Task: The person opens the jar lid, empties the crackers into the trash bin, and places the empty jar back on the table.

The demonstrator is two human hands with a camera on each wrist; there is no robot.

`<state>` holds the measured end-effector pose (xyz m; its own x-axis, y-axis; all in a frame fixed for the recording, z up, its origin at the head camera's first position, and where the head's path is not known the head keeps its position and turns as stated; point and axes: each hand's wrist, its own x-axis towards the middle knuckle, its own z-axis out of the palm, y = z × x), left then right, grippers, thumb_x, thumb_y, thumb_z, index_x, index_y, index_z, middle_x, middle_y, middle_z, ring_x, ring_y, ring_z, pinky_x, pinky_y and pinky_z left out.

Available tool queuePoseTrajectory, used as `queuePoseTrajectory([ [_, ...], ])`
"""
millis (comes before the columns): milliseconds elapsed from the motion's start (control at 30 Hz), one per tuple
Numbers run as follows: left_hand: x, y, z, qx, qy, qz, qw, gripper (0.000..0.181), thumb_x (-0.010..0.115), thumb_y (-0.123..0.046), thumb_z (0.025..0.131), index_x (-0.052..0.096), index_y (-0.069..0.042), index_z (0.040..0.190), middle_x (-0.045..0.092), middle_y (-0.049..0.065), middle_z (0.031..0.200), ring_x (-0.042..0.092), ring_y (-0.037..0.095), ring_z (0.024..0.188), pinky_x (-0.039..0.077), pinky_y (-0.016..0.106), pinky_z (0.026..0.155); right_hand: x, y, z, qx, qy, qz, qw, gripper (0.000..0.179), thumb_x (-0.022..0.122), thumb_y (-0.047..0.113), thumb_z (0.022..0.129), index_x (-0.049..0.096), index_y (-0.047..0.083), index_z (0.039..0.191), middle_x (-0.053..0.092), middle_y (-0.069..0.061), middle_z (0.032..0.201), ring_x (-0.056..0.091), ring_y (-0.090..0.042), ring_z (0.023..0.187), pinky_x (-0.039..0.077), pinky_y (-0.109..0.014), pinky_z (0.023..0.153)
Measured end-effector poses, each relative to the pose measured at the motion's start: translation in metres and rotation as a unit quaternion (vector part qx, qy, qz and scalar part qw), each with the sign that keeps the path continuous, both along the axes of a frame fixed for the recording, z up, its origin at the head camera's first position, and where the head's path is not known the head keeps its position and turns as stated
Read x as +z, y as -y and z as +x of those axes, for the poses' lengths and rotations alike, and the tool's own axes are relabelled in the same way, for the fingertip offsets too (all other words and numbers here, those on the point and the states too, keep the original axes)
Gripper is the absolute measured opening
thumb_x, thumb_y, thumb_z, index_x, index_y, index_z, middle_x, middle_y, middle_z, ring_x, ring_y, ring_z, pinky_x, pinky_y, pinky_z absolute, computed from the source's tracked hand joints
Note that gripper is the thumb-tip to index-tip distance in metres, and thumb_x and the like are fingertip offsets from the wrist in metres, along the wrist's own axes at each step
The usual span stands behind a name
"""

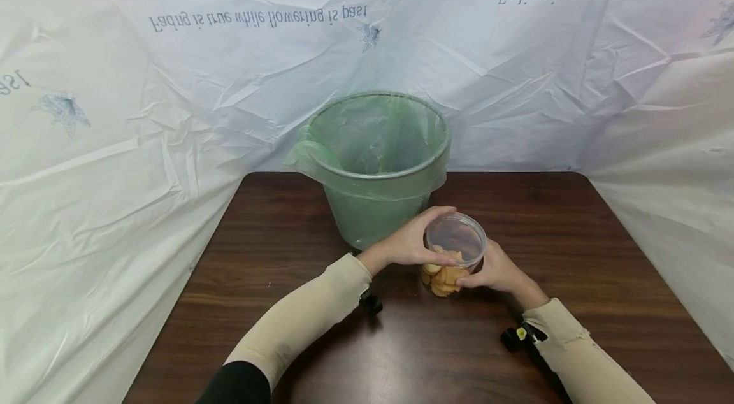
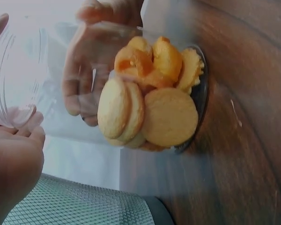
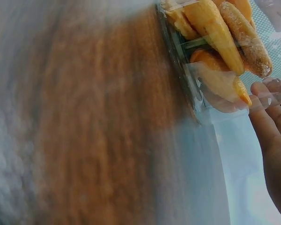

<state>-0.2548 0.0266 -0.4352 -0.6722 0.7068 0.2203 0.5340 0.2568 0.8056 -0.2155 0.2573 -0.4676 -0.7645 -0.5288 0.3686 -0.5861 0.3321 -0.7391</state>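
Note:
A clear plastic jar [image 1: 459,235] stands on the brown table in front of the bin, with biscuits [image 1: 443,281] at its bottom. My left hand [image 1: 410,243] grips the jar around its upper end, thumb on the near side. Lower down on the right, my right hand [image 1: 497,269] holds the jar's wall. Round pale biscuits [image 2: 171,116] and curled orange snack pieces [image 2: 143,61] show through the wall in the left wrist view. Long golden pieces [image 3: 218,35] appear in the right wrist view. Whether a clear lid covers the top, I cannot tell.
Behind the jar stands a green mesh bin [image 1: 367,213] lined with a thin green bag [image 1: 321,158]. The dark wooden table [image 1: 246,302] runs back to a white printed sheet [image 1: 229,72] hanging behind and at both sides.

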Motion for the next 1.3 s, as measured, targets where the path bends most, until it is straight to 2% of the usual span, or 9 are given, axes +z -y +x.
queuePoseTrajectory([
  [367, 0.001, -0.002, 0.007, 0.031, -0.024, 0.010, 0.9992, 0.093, 0.085, -0.030, 0.075, 0.032, -0.015, 0.151, 0.039, 0.002, 0.151, 0.046, 0.015, 0.130, 0.039, 0.028, 0.106, -0.001, 0.000, -0.001, 0.003, 0.000, -0.002, 1.0000, 0.092, 0.089, 0.002, 0.058, 0.043, -0.014, 0.135, 0.057, -0.030, 0.126, 0.055, -0.045, 0.110, 0.047, -0.032, 0.095],
  [600, 0.004, -0.003, 0.008, 0.029, -0.021, 0.023, 0.9991, 0.093, 0.085, -0.029, 0.075, 0.032, -0.016, 0.151, 0.041, 0.002, 0.147, 0.049, 0.021, 0.128, 0.040, 0.028, 0.105, 0.000, 0.000, -0.002, 0.006, -0.020, 0.006, 0.9998, 0.087, 0.089, 0.002, 0.056, 0.047, -0.015, 0.130, 0.058, -0.029, 0.122, 0.056, -0.043, 0.106, 0.047, -0.030, 0.093],
  [833, 0.008, -0.001, 0.009, 0.026, -0.022, 0.020, 0.9992, 0.093, 0.084, -0.028, 0.076, 0.031, -0.016, 0.151, 0.040, 0.002, 0.148, 0.048, 0.020, 0.129, 0.039, 0.029, 0.106, -0.002, 0.000, -0.002, 0.003, -0.033, 0.006, 0.9994, 0.087, 0.090, 0.003, 0.055, 0.048, -0.016, 0.128, 0.060, -0.030, 0.118, 0.058, -0.043, 0.104, 0.048, -0.034, 0.090],
  [1100, 0.011, 0.001, 0.009, 0.029, -0.021, 0.030, 0.9989, 0.092, 0.084, -0.026, 0.076, 0.032, -0.016, 0.151, 0.042, 0.001, 0.146, 0.049, 0.017, 0.127, 0.040, 0.029, 0.105, -0.002, -0.001, -0.003, -0.003, -0.023, -0.002, 0.9997, 0.088, 0.090, 0.003, 0.054, 0.047, -0.015, 0.129, 0.060, -0.028, 0.118, 0.058, -0.039, 0.104, 0.047, -0.028, 0.091],
  [1300, 0.010, 0.005, 0.011, 0.033, -0.012, 0.037, 0.9987, 0.092, 0.085, -0.023, 0.076, 0.032, -0.016, 0.150, 0.043, 0.002, 0.147, 0.047, 0.013, 0.128, 0.038, 0.029, 0.107, -0.031, -0.010, -0.015, -0.012, 0.007, -0.003, 0.9999, 0.095, 0.093, 0.011, 0.055, 0.046, 0.001, 0.138, 0.061, -0.016, 0.125, 0.058, -0.023, 0.112, 0.043, -0.019, 0.095],
])
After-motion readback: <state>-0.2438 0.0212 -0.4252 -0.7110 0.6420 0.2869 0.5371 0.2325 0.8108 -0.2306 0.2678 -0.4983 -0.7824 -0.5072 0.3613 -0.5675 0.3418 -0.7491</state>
